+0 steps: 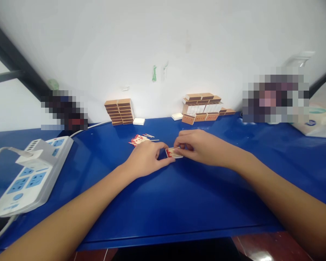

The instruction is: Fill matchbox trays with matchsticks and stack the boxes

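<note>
A small white matchbox tray holds a row of red-tipped matches on the table. My left hand grips its left end, thumb at the near side and forefinger at the far side. At the right end is my right hand, fingers curled and the thumb pinching down over the matches' pale ends. Its fingertips partly hide the tray. Just behind my left hand lies a loose pile of red-headed matches, with a few strays to its right.
Stacked matchboxes stand by the wall at left, beside a white tray. More matchboxes are piled at right near another white tray. A power strip with cables occupies the left; a plastic bag sits far right.
</note>
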`<state>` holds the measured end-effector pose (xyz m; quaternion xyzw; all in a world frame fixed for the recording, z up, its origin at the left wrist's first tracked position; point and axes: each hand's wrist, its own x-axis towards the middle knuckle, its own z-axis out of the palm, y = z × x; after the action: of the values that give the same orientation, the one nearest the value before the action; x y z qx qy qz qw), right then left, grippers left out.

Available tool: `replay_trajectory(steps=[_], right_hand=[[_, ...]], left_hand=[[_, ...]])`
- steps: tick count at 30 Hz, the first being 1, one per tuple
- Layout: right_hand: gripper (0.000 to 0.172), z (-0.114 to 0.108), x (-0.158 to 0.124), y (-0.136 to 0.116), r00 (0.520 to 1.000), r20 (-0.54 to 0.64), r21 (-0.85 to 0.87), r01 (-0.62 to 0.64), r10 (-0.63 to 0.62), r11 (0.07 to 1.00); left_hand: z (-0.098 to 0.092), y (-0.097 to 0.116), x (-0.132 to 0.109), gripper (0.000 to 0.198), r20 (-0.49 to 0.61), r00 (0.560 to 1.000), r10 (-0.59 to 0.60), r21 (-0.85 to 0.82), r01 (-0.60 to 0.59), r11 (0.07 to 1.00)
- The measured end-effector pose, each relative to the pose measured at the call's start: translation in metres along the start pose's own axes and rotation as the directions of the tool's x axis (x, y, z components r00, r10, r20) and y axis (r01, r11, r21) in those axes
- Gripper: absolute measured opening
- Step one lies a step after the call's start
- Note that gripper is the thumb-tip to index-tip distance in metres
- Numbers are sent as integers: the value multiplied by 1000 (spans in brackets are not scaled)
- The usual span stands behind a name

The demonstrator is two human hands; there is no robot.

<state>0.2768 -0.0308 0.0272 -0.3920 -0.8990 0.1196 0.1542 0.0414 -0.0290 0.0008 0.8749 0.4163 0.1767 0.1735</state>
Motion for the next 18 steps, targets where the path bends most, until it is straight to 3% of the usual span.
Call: replay_trajectory(steps=[18], right_hand=[[19, 0, 0, 4, 998, 59, -3, -29, 29, 1000]], left_hand=[[-1, 1, 0, 37, -2, 1000, -2, 11, 2, 1000]])
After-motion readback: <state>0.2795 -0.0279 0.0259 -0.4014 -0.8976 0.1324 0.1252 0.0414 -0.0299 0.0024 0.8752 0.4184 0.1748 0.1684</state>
